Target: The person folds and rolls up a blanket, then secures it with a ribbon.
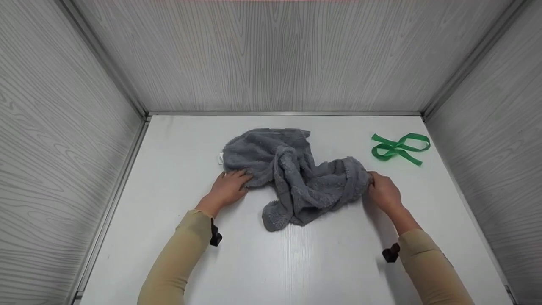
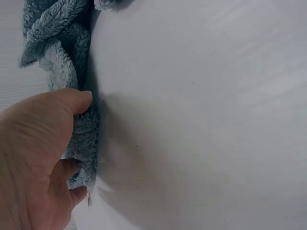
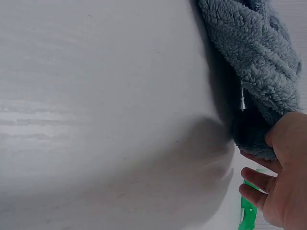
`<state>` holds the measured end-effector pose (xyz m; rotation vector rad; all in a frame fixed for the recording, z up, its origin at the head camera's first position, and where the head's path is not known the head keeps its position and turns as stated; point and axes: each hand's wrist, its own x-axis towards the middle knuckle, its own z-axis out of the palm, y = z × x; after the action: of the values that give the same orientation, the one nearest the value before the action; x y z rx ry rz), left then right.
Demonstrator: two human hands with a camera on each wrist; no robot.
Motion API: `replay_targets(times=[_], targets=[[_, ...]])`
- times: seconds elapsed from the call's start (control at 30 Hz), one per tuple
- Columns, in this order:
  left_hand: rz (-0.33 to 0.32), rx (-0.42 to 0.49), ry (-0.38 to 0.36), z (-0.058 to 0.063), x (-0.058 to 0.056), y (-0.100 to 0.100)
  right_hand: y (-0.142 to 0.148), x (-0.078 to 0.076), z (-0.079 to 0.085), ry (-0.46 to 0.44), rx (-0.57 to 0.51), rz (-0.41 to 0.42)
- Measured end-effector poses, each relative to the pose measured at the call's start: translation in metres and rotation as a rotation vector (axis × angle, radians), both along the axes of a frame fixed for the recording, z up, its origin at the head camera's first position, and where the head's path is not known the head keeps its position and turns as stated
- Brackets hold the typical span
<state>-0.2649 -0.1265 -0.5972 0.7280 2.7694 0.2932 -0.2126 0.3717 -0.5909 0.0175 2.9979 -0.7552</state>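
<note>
A fluffy grey cloth (image 1: 292, 178) lies bunched and twisted on the white table, with a small white tag (image 1: 220, 158) at its left edge. At the lower left edge my left hand (image 1: 230, 186) holds the cloth; in the left wrist view the thumb (image 2: 81, 99) lies on it and the other fingers curl in lower along the same edge. My right hand (image 1: 384, 192) pinches the cloth's right end between thumb and forefinger, its remaining fingers (image 3: 254, 194) loosely bent in the right wrist view. Part of that end hangs over a dark shadow.
A green ribbon (image 1: 394, 148), looped over itself, lies at the back right of the white table (image 1: 275, 267). Grey wood-grain panels (image 1: 271, 59) rise at the back and both sides. Dark wrist cameras (image 1: 216, 235) sit at the cuffs.
</note>
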Motion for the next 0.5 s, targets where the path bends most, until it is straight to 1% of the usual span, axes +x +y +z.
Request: replay_targets(times=[0.07,0.13,0.2,0.3,0.37,0.4,0.43,0.5], targets=[[-0.003,-0.012,0.016,0.000,0.000,0.000,0.000,0.001,0.000,0.008,-0.002,-0.004],[0.006,-0.017,0.018,0.001,0.000,0.000,-0.004,0.001,0.000,0.057,0.003,-0.006],[0.020,-0.005,0.023,0.002,0.000,0.000,-0.012,0.002,0.003,0.142,0.013,-0.003],[0.052,0.026,0.021,0.004,0.000,0.001,-0.029,0.005,0.011,0.319,0.036,0.027],[0.068,0.035,0.022,0.007,-0.001,0.001,-0.045,0.008,0.016,0.426,0.046,0.091],[0.077,0.037,0.020,0.008,-0.001,0.000,-0.053,0.010,0.017,0.471,0.046,0.140],[0.085,0.032,0.017,0.009,-0.002,-0.001,-0.062,0.013,0.018,0.509,0.044,0.199],[0.095,0.024,0.010,0.012,-0.002,-0.003,-0.077,0.020,0.016,0.564,0.046,0.349]])
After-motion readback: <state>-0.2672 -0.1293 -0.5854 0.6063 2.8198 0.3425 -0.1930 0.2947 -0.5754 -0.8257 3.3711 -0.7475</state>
